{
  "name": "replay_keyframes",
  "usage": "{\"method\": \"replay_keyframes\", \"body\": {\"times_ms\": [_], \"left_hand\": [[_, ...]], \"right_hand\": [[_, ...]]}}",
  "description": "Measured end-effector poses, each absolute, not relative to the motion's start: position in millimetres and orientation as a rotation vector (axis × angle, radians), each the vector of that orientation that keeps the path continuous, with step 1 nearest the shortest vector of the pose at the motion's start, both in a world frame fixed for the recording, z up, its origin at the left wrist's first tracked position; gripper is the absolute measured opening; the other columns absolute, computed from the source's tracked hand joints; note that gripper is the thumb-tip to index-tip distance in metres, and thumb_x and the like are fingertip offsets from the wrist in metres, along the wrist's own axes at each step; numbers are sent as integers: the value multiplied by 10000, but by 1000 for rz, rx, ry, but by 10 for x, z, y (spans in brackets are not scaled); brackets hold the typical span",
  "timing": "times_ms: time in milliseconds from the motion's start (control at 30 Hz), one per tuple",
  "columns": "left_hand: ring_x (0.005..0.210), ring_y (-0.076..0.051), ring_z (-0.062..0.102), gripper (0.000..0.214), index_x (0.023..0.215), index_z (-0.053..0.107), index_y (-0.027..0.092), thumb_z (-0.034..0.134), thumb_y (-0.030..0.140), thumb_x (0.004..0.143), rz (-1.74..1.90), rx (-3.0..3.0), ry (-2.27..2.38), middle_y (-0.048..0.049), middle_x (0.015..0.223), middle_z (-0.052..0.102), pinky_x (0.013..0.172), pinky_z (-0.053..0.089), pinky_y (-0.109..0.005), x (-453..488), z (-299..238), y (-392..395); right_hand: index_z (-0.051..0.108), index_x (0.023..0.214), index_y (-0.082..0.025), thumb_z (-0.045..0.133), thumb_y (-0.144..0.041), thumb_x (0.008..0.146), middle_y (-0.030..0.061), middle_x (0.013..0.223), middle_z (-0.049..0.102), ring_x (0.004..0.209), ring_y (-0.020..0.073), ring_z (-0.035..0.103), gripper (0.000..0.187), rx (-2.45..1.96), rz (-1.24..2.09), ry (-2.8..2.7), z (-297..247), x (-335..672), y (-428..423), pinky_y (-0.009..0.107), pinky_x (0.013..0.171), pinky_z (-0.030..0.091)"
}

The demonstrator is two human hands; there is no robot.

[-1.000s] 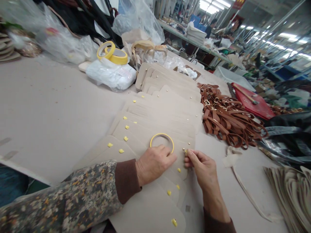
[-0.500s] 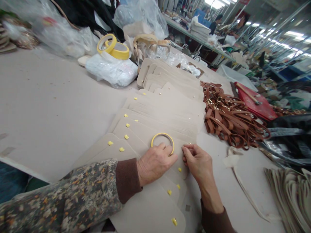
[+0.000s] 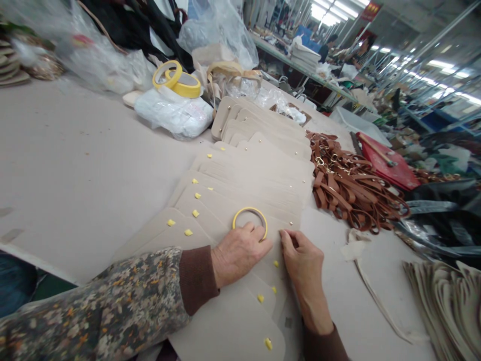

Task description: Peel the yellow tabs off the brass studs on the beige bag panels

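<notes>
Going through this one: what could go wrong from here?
The overlapping panels might slide if the right hand, at their edge, pushes them. The left hand, holding a tape roll, could brush a nearby yellow piece loose. The tilted roll above the white bag might slip.

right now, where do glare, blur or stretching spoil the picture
Head view: ceiling lights blown out to white; head view: pale glare streaks the shiny black plastic; head view: far workbench soft, fine detail lost; head view: camouflage-print sleeve looks stretched toward the edge; head view: left hand and yellow tape roll readable.
</notes>
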State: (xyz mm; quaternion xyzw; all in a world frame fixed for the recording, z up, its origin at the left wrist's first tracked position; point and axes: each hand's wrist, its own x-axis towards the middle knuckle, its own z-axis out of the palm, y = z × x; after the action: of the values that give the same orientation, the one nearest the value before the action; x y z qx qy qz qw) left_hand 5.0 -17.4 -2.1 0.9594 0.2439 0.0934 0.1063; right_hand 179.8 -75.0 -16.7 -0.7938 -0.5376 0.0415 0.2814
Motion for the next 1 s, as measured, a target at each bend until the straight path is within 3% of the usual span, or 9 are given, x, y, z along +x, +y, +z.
{"method": "replay_keyframes", "body": {"times_ms": [133,233,400,633,800,1000], "left_hand": [[844,-211,509,140,956,541,175,402,153,960,351,2800,806,-61,932,559,688,478,-317,41,-34,-104],[947,-231,498,134,994,544,160,420,138,950,449,2778,985,-79,1006,567,777,473,-343,35,-46,19],[914,-243,501,149,969,562,141,421,112,933,485,2798,1089,-87,945,583,792,453,-376,32,-50,166],[805,-207,563,183,975,579,145,406,112,928,539,2788,665,-60,831,624,770,478,-351,-47,-57,133],[916,-142,644,268,1155,522,163,368,95,946,732,2614,402,-57,998,672,816,521,-260,-101,-53,36],[949,-162,675,400,1383,313,146,382,207,994,797,2565,411,-102,1114,672,801,553,-277,-136,78,-97]], "right_hand": [[720,761,-182,546,-437,831,44,605,683,552,180,627,316,-2162,284,-1410,-119,1854,-683,278,585,470],[720,846,-159,536,-511,828,8,519,613,479,164,581,398,-2094,550,-1233,-111,1957,-705,261,496,462],[704,989,-136,548,-516,789,-4,547,595,473,148,549,457,-2035,584,-1073,-156,2057,-720,255,455,465],[686,1029,-135,548,-473,782,-30,530,564,467,129,538,441,-1984,766,-1033,-167,2138,-719,249,459,477],[679,1026,-134,592,-437,806,34,712,667,618,152,612,385,-1889,607,-1134,-51,2074,-876,285,582,532],[662,1038,-194,577,-233,877,48,892,697,747,141,643,186,-1574,344,-1583,188,1692,-1100,276,699,539]]}}
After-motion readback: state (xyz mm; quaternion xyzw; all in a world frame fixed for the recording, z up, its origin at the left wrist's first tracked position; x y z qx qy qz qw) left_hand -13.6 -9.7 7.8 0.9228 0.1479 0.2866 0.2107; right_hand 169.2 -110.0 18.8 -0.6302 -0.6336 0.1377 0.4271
